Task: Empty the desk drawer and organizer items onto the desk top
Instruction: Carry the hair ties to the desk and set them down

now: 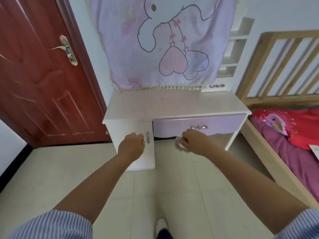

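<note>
Standing on the pale tiled floor (51, 169), a person reached both bare arms out to a small white bench (172, 104). The bench top lay far beyond the fingers and looked bare.

A big red door (38, 75) stood off to the left of the left hand. A bed (293, 152) with a purple and red cover lay off to the right of the right hand. A pink cloth (164, 40) with a cartoon bunny hung on the wall above the bench, well past both hands.

The purple drawer (198, 125) sat shut under the bench top, just above the right hand. Its bow-shaped silver handle (198, 127) was just above that hand and not touching it. What was in the drawer could not be seen.

The white cupboard door (136, 135) was on the left part of the bench, behind the left hand. Its little silver handle (148, 137) was just to the right of the left fingers.

The left hand (132, 146) was curled up in a loose fist, fingers together, with nothing seen in it.

The right hand (193, 141) had its fingers closed around a small pale shiny thing (178, 140) below the drawer. It was too blurry to tell what that thing was.
</note>
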Tool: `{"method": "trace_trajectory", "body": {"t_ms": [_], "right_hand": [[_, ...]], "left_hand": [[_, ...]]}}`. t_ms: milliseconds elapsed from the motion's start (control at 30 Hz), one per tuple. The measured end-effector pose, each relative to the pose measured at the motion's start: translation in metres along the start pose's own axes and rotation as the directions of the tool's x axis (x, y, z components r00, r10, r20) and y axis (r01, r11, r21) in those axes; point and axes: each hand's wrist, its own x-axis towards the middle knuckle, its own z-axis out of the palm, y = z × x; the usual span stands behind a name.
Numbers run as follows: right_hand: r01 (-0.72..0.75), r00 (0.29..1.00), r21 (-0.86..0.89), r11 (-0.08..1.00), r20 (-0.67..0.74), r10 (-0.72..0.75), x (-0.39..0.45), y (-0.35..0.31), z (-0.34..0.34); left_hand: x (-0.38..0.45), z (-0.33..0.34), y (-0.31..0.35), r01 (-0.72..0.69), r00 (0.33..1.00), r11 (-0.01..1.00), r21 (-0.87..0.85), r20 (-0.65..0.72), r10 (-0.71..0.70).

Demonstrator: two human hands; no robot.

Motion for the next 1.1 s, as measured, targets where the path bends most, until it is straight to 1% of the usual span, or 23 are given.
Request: {"method": "trace_trajectory", "body": {"t_ms": [167,300,433,567,700,767,867,933,1000,1067,1100], "right_hand": [[0.020,0.998,0.011,1.000,0.058,-0.021,0.129,0.009,-0.018],[0.014,0.994,0.033,0.999,0.109,-0.018,0.219,0.020,-0.012],[0.058,0.986,0.050,0.997,0.154,-0.065,0.317,0.029,0.003],[0.058,0.989,0.081,0.995,0.129,-0.069,0.425,0.038,0.023],[0.078,0.983,0.090,0.993,0.160,-0.092,0.523,0.040,0.044],[0.092,0.987,0.093,0.991,0.124,-0.103,0.563,0.035,0.056],[0.133,0.989,0.046,0.990,0.063,-0.135,0.604,0.027,0.083],[0.141,0.984,-0.004,0.990,0.112,-0.140,0.612,0.025,0.110],[0.157,0.972,-0.026,0.987,0.181,-0.150,0.604,0.024,0.137],[0.139,0.978,0.018,0.990,0.152,-0.140,0.589,0.023,0.153],[0.119,0.984,0.057,0.991,0.127,-0.126,0.583,0.023,0.156]], "left_hand": [[0.116,-0.003,-0.036,0.083,0.996,0.996,-0.038,0.021,-0.083],[0.191,0.007,-0.066,0.167,0.985,0.985,-0.032,0.057,-0.165],[0.267,0.025,-0.094,0.214,0.970,0.977,0.009,0.117,-0.214],[0.358,0.038,-0.123,0.287,0.945,0.958,-0.007,0.164,-0.282],[0.439,0.054,-0.153,0.347,0.914,0.938,0.020,0.217,-0.343],[0.469,0.065,-0.167,0.374,0.904,0.927,0.010,0.218,-0.367],[0.502,0.088,-0.189,0.398,0.903,0.917,-0.010,0.179,-0.390],[0.513,0.106,-0.198,0.384,0.906,0.923,0.005,0.193,-0.378],[0.511,0.125,-0.204,0.362,0.892,0.931,0.047,0.272,-0.361],[0.501,0.138,-0.205,0.331,0.886,0.940,0.086,0.313,-0.341],[0.495,0.140,-0.205,0.301,0.902,0.948,0.099,0.292,-0.317]]}}
